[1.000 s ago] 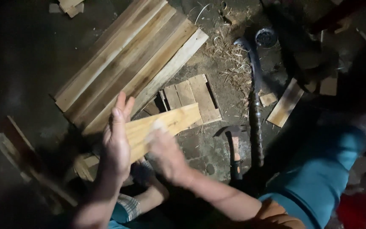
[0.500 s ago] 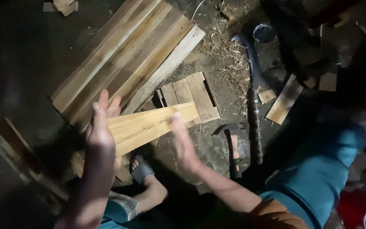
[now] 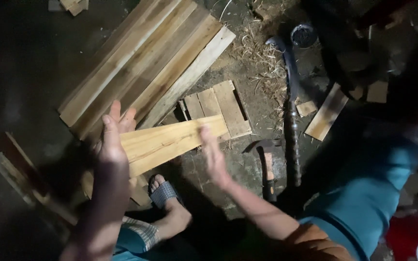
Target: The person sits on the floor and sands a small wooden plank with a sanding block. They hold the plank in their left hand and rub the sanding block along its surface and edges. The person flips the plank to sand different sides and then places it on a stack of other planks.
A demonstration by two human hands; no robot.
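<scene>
Left hand (image 3: 113, 137) flat and open, fingers straight, pressed against the near end of a pale plank (image 3: 172, 143). Plank held level above the dirt floor (image 3: 25, 63), over a foot in a sandal (image 3: 163, 193). Right hand (image 3: 215, 157) blurred, fingers spread, just beside the plank's lower edge; contact unclear. Behind, stacked boards (image 3: 146, 63). Further right, a hammer (image 3: 267, 166) and a long curved blade (image 3: 291, 106) on the ground.

right hand (image 3: 215, 157): slid off the plank (image 3: 172, 141), now open at its 3 o'clock end | left hand (image 3: 112, 140): moved toward 9 o'clock
</scene>
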